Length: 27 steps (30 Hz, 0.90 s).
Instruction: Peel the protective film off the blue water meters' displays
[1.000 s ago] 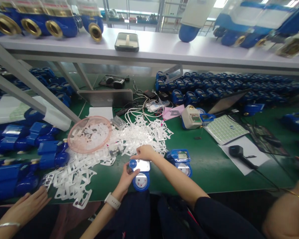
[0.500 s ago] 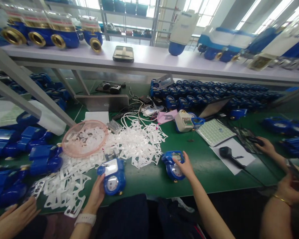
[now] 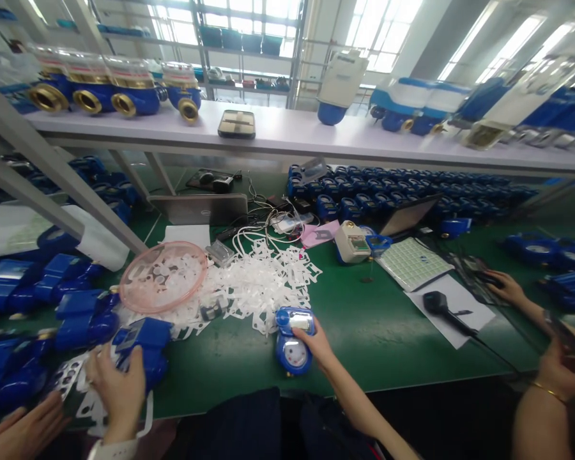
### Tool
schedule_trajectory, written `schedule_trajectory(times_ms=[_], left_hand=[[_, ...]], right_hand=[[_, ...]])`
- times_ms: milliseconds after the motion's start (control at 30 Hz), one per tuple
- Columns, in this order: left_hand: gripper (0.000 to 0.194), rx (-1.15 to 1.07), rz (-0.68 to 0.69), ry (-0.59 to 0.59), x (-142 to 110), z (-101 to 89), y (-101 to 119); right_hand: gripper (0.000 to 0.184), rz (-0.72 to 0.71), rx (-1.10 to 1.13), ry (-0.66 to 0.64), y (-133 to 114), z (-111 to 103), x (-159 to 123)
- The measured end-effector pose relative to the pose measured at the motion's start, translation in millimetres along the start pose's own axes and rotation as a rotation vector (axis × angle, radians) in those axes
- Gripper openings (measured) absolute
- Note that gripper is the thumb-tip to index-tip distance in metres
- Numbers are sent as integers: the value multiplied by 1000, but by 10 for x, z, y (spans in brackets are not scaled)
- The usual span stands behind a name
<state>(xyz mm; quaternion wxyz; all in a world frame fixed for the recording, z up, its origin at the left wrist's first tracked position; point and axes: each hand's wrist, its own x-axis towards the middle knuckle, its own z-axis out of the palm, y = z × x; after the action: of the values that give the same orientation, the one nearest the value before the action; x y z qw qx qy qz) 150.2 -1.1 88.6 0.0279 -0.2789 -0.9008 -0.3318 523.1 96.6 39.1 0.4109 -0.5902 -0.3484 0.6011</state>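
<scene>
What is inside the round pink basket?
Small whitish pieces lie heaped in the pink basket; whatever is beneath the top ones is covered and cannot be seen.

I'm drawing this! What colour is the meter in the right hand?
Blue meter, pale dial; head view.

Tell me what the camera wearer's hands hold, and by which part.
Right hand: a blue meter, by its display end. Left hand: at a second meter; its grip is unclear.
</scene>
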Motion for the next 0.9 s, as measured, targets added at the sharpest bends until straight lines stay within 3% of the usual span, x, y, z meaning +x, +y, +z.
schedule_trajectory(times_ms=[33,67,100,167,233,300,367,433,467,533,667,800,900], left_hand=[[58,-134,83,-14,-207,64,126],[60,-258,126,-121,-427,159,254],[62,-362,100,-303,-648,280,376],[73,-533,-103,-715,-1045,563,572],[81,-693,-252,-881,-1329,825,684],[81,-752,-289,-927,-1476,1002,719],[79,-760,-274,-934,-1516,1084,704],[80,-775,-272,-948,-1502,1104,673],[81,-786,-283,-959,-1491,1103,659],[84,-795,-313,-973,-1479,1095,639],[98,-760,-349,-987,-1498,1080,627],[97,-771,-353,-976,-1490,1071,612],[96,-751,-356,-1067,-1410,1055,582]], right_hand=[[73,19,30,-36,75,140,-28],[72,39,53,-64,152,269,-52],[75,54,65,-85,226,380,-73],[83,45,35,-126,328,521,-103],[83,11,-82,-194,318,540,-98],[61,-27,-321,-297,164,461,-21],[44,-109,-722,-315,-99,346,159],[46,-257,-1158,-176,-380,253,442],[41,-309,-1248,-120,-497,226,609],[35,-371,-1345,-92,-649,212,948],[50,-441,-1475,-197,-659,282,1422],[50,-474,-1566,-230,-602,323,1553],[40,-493,-1580,-201,-680,279,1545]])
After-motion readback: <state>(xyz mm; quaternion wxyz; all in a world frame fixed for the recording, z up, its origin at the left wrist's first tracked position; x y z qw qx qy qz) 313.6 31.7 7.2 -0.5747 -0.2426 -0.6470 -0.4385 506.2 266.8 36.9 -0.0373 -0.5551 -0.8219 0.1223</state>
